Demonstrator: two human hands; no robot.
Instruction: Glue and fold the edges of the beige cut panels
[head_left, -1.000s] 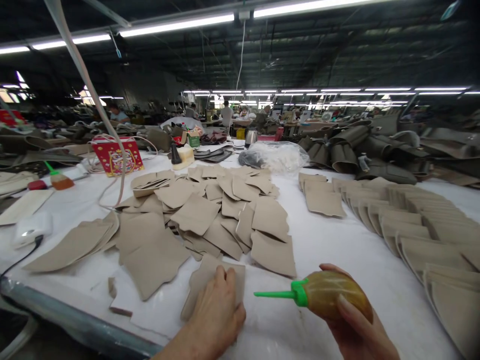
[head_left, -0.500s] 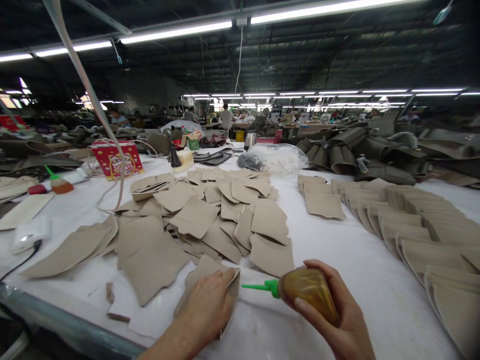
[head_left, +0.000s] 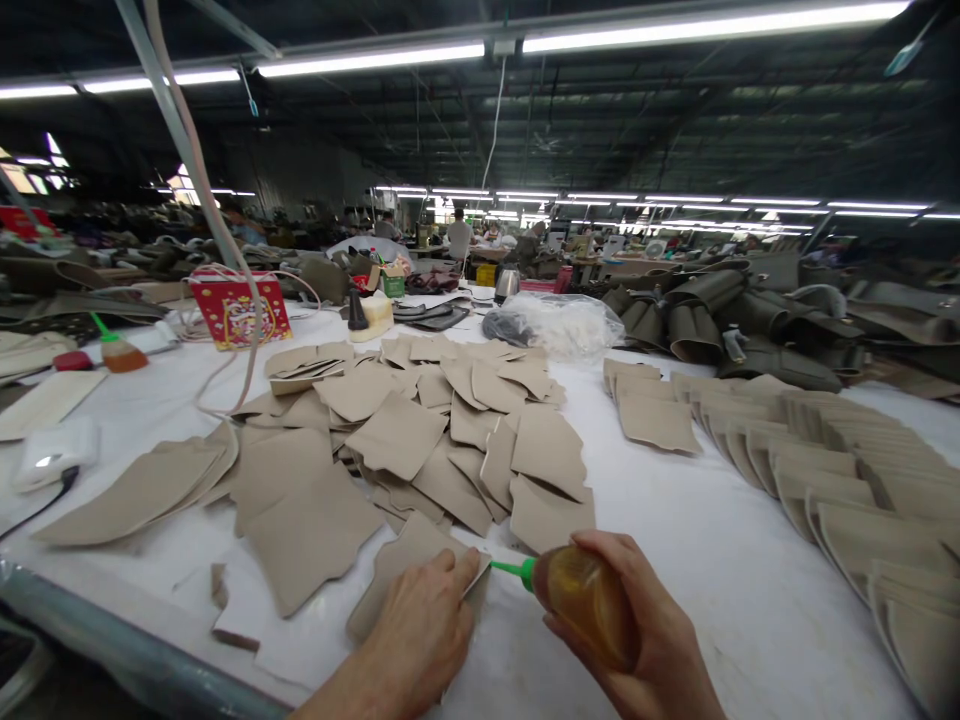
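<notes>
My left hand [head_left: 420, 625] presses on a taupe leather piece [head_left: 405, 548] near the table's front edge, its fingers gripping the right-hand edge, which is lifted. My right hand [head_left: 656, 630] is wrapped round a squeeze bottle [head_left: 589, 600] of amber liquid, tilted on its side. The bottle's thin green nozzle [head_left: 514, 569] points left, and its tip is at the edge of the piece, by my left fingertips. My thumb on the left is mostly hidden. Just beyond both hands lies a loose heap of similar leather pieces [head_left: 397, 435].
Overlapping rows of leather pieces [head_left: 821, 470] run down the right side of the white table [head_left: 720, 560]. At left are a red box [head_left: 240, 310], a cable and a second green-tipped bottle [head_left: 122, 353]. A clear plastic bag [head_left: 559, 325] lies at the back.
My right hand has brought the bottle left, so its nozzle tip now meets the piece's edge. My left hand stays on the piece. The view has shifted slightly.
</notes>
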